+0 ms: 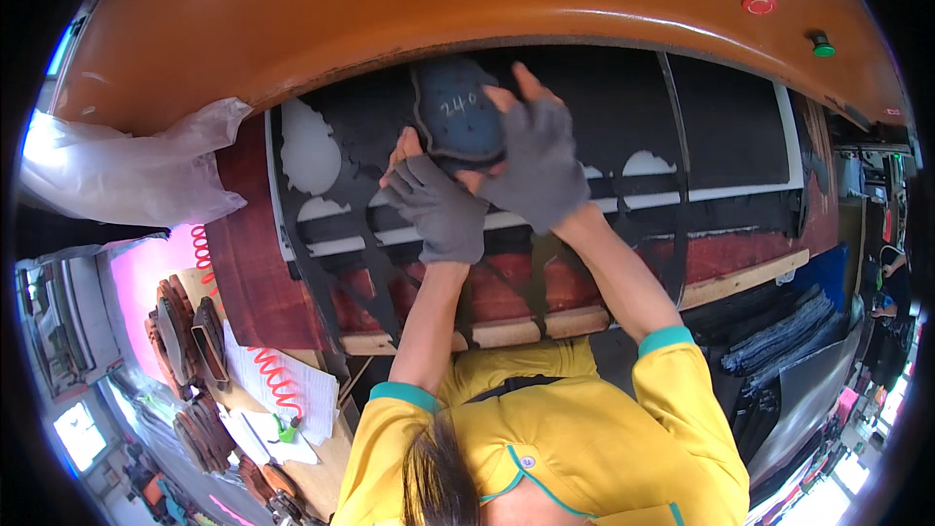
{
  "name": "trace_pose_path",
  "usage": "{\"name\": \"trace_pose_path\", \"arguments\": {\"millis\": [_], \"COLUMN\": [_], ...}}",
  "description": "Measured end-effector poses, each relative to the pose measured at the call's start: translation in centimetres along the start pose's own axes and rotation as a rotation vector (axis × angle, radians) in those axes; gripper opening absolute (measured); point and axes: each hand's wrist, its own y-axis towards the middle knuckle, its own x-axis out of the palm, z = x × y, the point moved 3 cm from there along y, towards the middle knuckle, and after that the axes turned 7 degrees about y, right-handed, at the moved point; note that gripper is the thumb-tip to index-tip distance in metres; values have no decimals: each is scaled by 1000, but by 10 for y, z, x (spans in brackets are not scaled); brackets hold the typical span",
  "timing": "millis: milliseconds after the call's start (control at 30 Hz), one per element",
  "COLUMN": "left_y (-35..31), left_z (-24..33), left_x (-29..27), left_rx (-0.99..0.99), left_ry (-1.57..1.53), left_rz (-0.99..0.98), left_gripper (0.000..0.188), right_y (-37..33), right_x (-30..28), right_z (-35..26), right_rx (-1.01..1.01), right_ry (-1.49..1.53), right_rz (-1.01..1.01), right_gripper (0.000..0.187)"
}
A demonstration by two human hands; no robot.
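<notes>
A dark blue cutting die (458, 122) with a wavy metal rim and white handwriting on top is over the black sheet (604, 97), under the machine's edge. My left hand (433, 205), in a grey fingerless glove, grips the die at its lower left, fingertips along the rim. On the die's right side is my right hand (541, 161), gloved the same way; it holds the edge while one finger points up, away from it. Cut-out gaps in the black sheet show the white board (312, 146) beneath. The die's underside is hidden.
The orange machine head (390, 0) overhangs the work, with a red button (759, 2) and a green button (823, 44). Clear plastic (146, 161) hangs at left. Several other dies (175, 331) and papers (292, 394) lie lower left; dark sheets (784, 341) are stacked at right.
</notes>
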Motion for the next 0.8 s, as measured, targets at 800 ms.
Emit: {"name": "trace_pose_path", "arguments": {"millis": [800], "left_y": [-88], "left_z": [-16], "left_x": [-38], "left_rx": [-61], "left_ry": [-393], "left_rz": [70], "left_gripper": [48], "right_y": [-65], "right_x": [-75], "right_z": [36], "right_rx": [116], "right_ry": [183], "right_rz": [-270], "right_gripper": [101]}}
